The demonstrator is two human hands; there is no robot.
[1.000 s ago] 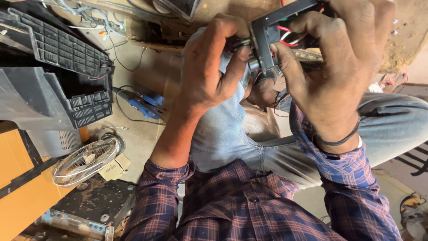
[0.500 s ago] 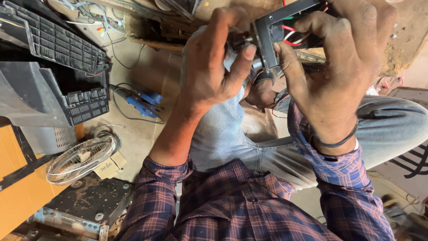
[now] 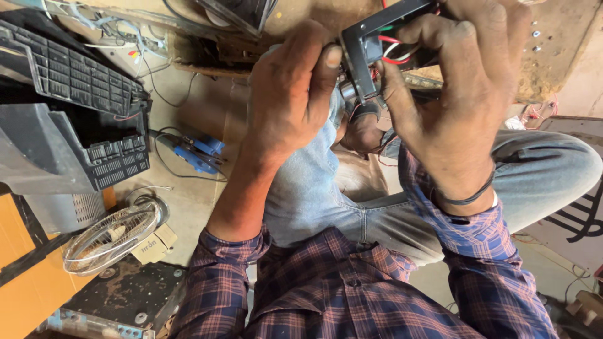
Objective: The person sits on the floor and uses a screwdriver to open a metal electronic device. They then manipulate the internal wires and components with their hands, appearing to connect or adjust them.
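Hands: both are raised over the lap, close together, working on one small part.
Left hand (image 3: 289, 94): clenched around the near side of a small metal part, thumb pressed up against the edge of the black bracket (image 3: 370, 44); what lies inside the palm is hidden.
Right hand (image 3: 461, 94): grasping the black bracket from the right, fingers (image 3: 433, 37) curled over its top bar, index tip on the lower edge; a dark band sits on the wrist.
Black bracket: an angled black metal piece, held in the air between the two hands at the top of the view, above the knees.
Wires (image 3: 396, 56): red, white and green strands run behind the bracket and under the right hand's fingers.
Clothing: plaid sleeves (image 3: 220, 282) and pale jeans (image 3: 314, 188); the person sits with legs folded.
Floor, left: a black slotted plastic housing (image 3: 69, 81) lies tilted, with a grey casing just beside it.
Floor, lower left: a round wire fan guard (image 3: 110, 238) rests next to a small cardboard tag.
Floor, middle: a blue tool (image 3: 198, 154) with a thin cable lies near the left knee.
Lower left edge: an orange panel (image 3: 25, 282) and a dusty dark plate (image 3: 119, 301) with screws.
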